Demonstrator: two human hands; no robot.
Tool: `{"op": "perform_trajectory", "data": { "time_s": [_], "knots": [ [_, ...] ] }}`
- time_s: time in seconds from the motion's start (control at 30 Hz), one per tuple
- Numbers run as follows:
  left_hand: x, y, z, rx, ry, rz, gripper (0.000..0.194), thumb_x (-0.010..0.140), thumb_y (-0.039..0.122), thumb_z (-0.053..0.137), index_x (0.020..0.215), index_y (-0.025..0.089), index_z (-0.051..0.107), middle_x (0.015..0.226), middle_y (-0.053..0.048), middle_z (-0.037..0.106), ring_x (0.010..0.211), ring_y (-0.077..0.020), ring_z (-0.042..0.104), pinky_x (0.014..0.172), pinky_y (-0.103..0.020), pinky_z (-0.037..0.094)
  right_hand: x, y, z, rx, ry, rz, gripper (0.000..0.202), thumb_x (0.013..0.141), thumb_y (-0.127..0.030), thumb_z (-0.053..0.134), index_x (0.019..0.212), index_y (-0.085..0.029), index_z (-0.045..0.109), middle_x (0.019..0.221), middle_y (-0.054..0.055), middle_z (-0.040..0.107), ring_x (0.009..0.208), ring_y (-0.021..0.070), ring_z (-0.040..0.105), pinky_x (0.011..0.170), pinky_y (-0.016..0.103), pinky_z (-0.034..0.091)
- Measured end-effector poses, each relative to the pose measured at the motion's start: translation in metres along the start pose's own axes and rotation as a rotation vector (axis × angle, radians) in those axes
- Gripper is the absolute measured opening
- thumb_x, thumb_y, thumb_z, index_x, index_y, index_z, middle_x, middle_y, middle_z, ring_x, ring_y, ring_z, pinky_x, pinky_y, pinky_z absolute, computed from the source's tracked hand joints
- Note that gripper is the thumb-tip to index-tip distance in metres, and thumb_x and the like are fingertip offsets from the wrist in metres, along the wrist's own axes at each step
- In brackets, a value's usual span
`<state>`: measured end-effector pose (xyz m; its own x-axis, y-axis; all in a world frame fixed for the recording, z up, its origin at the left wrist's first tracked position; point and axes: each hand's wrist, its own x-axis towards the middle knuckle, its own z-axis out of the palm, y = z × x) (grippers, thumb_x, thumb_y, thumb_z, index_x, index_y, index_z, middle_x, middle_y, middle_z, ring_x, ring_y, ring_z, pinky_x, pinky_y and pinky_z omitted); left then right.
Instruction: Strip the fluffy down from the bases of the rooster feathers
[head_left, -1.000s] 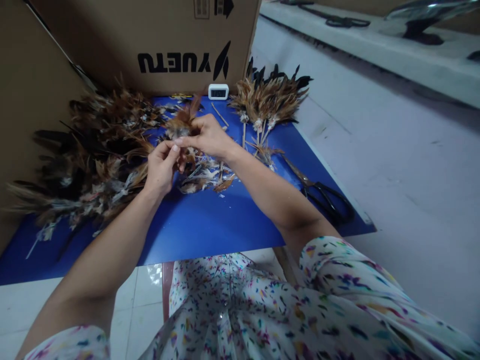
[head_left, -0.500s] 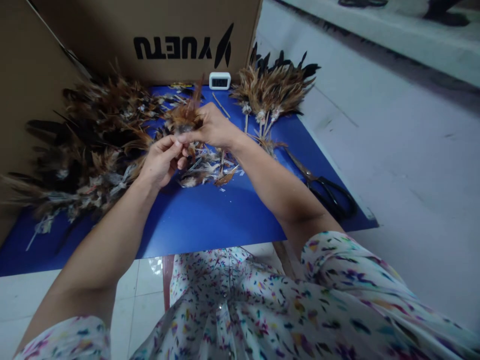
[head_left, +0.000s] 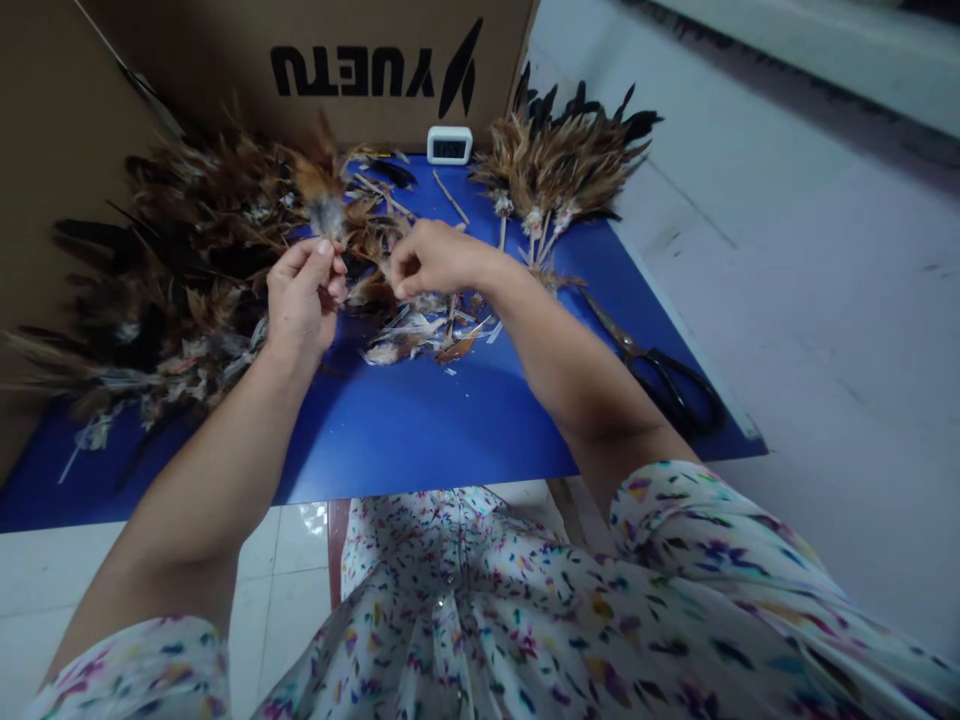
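Upright between the thumb and fingers of my left hand (head_left: 306, 290) is a brown feather tuft (head_left: 322, 190) with grey fluff at its base. To its right, my right hand (head_left: 427, 262) is curled, thumb and fingertips pinched together over loose feathers; whatever they hold is too small to make out. Feather scraps and pale quill pieces (head_left: 420, 335) lie just below my right hand on the blue board (head_left: 405, 430). A large pile of brown and black feathers (head_left: 187, 270) spreads to the left of my left hand.
Several feather bunches on sticks (head_left: 570, 165) lie at the back right. Black-handled scissors (head_left: 660, 375) rest near the right edge. A small white digital clock (head_left: 449, 146) stands before a cardboard box (head_left: 375, 70). A thin stick (head_left: 450, 197) lies near the clock.
My hands have come apart. The left hand has moved slightly left with the feather tuft, and the right hand has let it go and sits lower and to the right.
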<state>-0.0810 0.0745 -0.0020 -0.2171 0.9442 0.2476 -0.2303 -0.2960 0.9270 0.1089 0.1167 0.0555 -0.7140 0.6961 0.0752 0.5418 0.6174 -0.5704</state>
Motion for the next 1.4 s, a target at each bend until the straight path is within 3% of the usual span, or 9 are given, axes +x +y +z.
{"op": "perform_trajectory", "data": {
  "time_s": [0.17,0.33,0.43,0.57,0.8,1.03,1.23,1.4],
  "knots": [
    [0.002,-0.001,-0.001,-0.029,0.056,-0.020,0.021,0.080,0.036,0.078,0.074,0.023,0.062,0.063,0.003,0.057,0.046,-0.0046,0.041,0.040,-0.022,0.030,-0.001,0.017,0.002,-0.176,-0.245,0.050,0.018,0.054,-0.006,0.084,0.057,-0.018,0.070,0.052,-0.004,0.060,0.059,0.0131,0.057,0.060,0.028,0.042],
    [0.001,0.002,0.003,-0.058,0.108,-0.072,0.017,0.091,0.021,0.067,0.077,0.017,0.058,0.058,0.006,0.054,0.042,-0.0018,0.038,0.040,-0.019,0.028,0.002,0.023,0.013,-0.151,-0.288,0.100,0.024,0.049,-0.015,0.089,0.053,-0.018,0.066,0.051,-0.004,0.059,0.057,0.0132,0.057,0.057,0.027,0.042],
    [0.000,0.004,0.006,-0.048,0.128,-0.092,0.019,0.096,0.015,0.058,0.077,0.017,0.056,0.056,0.007,0.053,0.040,-0.0014,0.038,0.040,-0.018,0.028,0.000,0.017,0.015,-0.156,-0.317,0.169,0.024,0.049,-0.004,0.083,0.048,-0.017,0.063,0.049,-0.003,0.058,0.054,0.0136,0.055,0.057,0.029,0.041],
    [0.000,0.004,0.008,-0.057,0.126,-0.089,0.020,0.095,0.016,0.060,0.076,0.017,0.057,0.056,0.007,0.053,0.040,-0.0018,0.038,0.039,-0.019,0.027,-0.003,0.015,0.006,-0.127,-0.270,0.162,0.024,0.052,0.004,0.076,0.049,-0.017,0.065,0.049,-0.002,0.059,0.055,0.0133,0.053,0.058,0.030,0.039],
    [0.000,-0.004,0.002,-0.045,0.060,-0.033,0.021,0.084,0.033,0.075,0.074,0.020,0.062,0.062,0.004,0.056,0.043,-0.0035,0.040,0.039,-0.021,0.030,-0.008,0.031,-0.016,-0.060,-0.147,0.123,0.014,0.058,-0.013,0.083,0.059,-0.018,0.071,0.055,-0.001,0.063,0.061,0.0143,0.060,0.059,0.028,0.046],
    [0.001,-0.017,-0.006,0.084,0.009,0.035,0.028,0.080,0.050,0.074,0.078,0.024,0.064,0.068,0.000,0.060,0.048,-0.0084,0.050,0.039,-0.024,0.035,-0.016,0.033,-0.029,0.002,-0.051,0.195,0.014,0.065,-0.016,0.085,0.075,-0.018,0.076,0.068,0.001,0.069,0.076,0.0188,0.066,0.067,0.031,0.050],
    [0.000,-0.017,-0.006,0.069,0.006,0.009,0.028,0.079,0.049,0.076,0.078,0.023,0.065,0.067,0.001,0.062,0.047,-0.0076,0.051,0.040,-0.023,0.037,-0.018,0.034,-0.032,-0.022,-0.036,0.258,0.011,0.067,-0.017,0.084,0.075,-0.017,0.077,0.068,0.002,0.070,0.074,0.0183,0.066,0.066,0.030,0.050],
    [-0.005,-0.009,0.003,-0.007,0.033,-0.054,0.024,0.078,0.039,0.078,0.074,0.019,0.065,0.063,0.002,0.060,0.043,-0.0043,0.046,0.040,-0.019,0.034,-0.017,0.037,-0.035,-0.097,-0.057,0.211,0.025,0.066,-0.025,0.086,0.089,-0.016,0.078,0.072,0.001,0.071,0.073,0.0173,0.067,0.066,0.028,0.051]
  ]
}}
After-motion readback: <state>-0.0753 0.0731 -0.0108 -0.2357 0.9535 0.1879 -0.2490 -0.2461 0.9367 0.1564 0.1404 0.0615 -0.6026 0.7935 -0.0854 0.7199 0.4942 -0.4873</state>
